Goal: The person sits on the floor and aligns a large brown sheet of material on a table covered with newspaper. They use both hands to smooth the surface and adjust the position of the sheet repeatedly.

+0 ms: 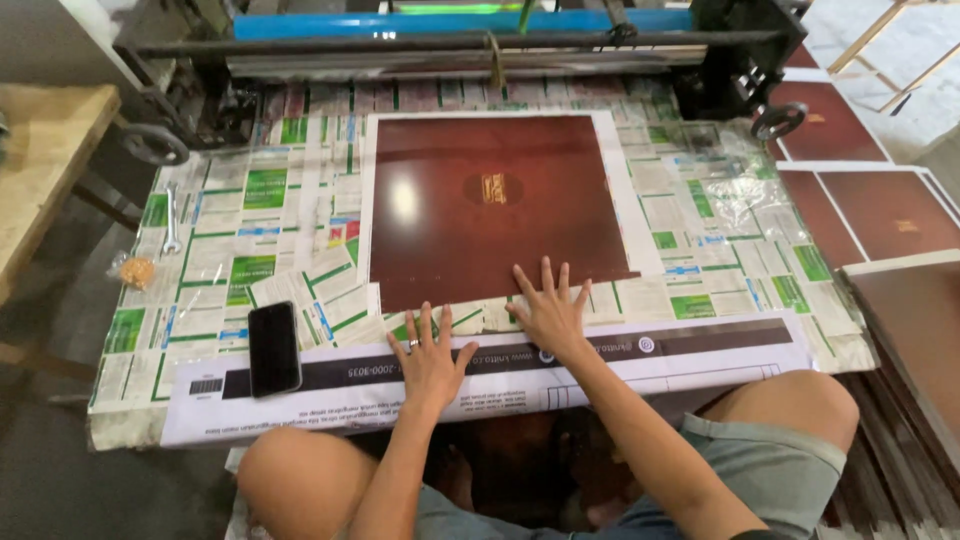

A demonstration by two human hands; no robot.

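A large glossy dark-brown sheet [500, 205] with a small gold emblem lies flat on a table covered in green-and-white printed paper [240, 215]. My right hand [550, 310] rests palm down with fingers spread on the sheet's near edge. My left hand [432, 360] lies flat, fingers apart, just below the sheet's near-left corner, on the paper and a long white printed strip [700, 355]. Neither hand holds anything.
A black phone [273, 348] lies at the near left. A wrench [171, 222] and a small bag of orange bits [137, 270] sit at the left edge. A roller machine [480, 45] spans the far side. More brown sheets [880, 205] are stacked right. A wooden bench [40, 170] stands left.
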